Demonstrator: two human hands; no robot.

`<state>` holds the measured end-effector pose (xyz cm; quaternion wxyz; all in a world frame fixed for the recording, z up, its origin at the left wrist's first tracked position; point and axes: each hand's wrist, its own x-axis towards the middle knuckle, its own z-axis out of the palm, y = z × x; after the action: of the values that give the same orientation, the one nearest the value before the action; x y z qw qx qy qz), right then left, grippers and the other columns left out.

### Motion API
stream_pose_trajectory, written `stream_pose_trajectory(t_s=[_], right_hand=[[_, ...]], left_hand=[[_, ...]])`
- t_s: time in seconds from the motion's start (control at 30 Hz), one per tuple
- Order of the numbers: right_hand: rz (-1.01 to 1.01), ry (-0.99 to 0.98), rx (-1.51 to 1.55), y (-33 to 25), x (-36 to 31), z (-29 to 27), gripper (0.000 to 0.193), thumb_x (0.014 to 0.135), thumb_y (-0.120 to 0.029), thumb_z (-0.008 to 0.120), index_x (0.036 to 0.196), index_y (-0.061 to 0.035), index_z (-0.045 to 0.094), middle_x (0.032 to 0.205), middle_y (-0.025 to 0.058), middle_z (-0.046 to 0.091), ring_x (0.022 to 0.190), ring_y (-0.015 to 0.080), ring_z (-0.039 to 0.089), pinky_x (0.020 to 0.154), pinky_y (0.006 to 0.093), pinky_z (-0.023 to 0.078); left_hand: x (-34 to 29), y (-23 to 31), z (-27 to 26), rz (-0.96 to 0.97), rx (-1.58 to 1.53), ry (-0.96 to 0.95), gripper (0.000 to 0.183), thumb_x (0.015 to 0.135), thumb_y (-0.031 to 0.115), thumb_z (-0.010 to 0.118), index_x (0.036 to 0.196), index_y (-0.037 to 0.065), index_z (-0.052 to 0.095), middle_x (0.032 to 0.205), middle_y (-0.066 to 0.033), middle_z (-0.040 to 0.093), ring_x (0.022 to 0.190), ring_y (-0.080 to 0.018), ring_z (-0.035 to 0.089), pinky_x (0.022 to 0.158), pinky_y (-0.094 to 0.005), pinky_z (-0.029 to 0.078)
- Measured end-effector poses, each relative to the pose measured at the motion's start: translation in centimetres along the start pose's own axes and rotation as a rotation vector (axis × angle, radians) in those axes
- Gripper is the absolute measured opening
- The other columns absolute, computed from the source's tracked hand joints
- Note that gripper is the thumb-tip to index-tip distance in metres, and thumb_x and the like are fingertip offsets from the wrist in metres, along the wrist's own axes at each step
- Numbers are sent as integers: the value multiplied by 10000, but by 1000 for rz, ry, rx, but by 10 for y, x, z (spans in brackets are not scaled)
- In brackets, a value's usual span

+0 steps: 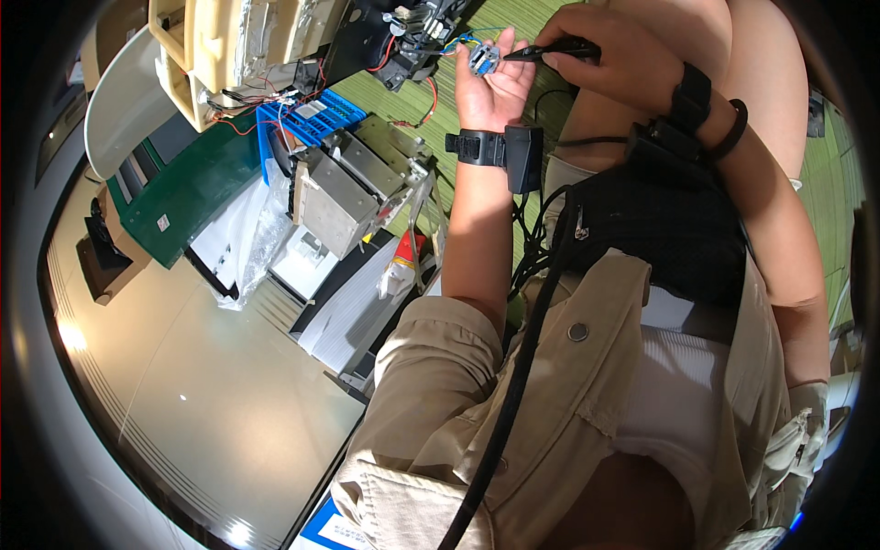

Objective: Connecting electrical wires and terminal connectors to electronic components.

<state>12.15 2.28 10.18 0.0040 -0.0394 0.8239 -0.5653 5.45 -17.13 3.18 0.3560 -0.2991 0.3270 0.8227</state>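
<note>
At the top middle my left hand [495, 99] is turned palm up, fingers curled, with a small round metallic part [483, 60] lying in it. The part has a blue and white piece on its face, and thin coloured wires run from it toward the left. My right hand [573, 46] comes in from the right and grips black pointed tweezers [553, 49]. Their tip reaches the right edge of the round part; whether it touches cannot be made out. Both wrists carry black straps with small boxes.
Left of my hands stand a black mechanism [408, 60] with loose wires, a cream plastic housing [243, 55], a blue tray [325, 117] and a metal box assembly [335, 197]. A red and white tube [401, 261] lies near my left forearm. A glossy table [211, 394] fills the lower left.
</note>
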Motion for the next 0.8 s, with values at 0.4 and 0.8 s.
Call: stream_pose_trajectory(t_s=[0.4,0.8], right_hand=[[-7,5,-16,1,0,0,229,746,-200,582,873,-9,579,811,143,578,762,286,564,678,349,455],[-12,-12,-32,0,1,0,226,756,-202,575,886,-16,577,827,142,578,776,291,563,701,352,452]], left_hand=[[1,1,-4,9,5,14,350,869,453,412,830,113,483,915,-76,619,825,-251,597,722,-397,480],[1,1,-4,9,20,-13,352,866,460,417,832,116,484,895,-70,623,800,-244,607,693,-395,496]])
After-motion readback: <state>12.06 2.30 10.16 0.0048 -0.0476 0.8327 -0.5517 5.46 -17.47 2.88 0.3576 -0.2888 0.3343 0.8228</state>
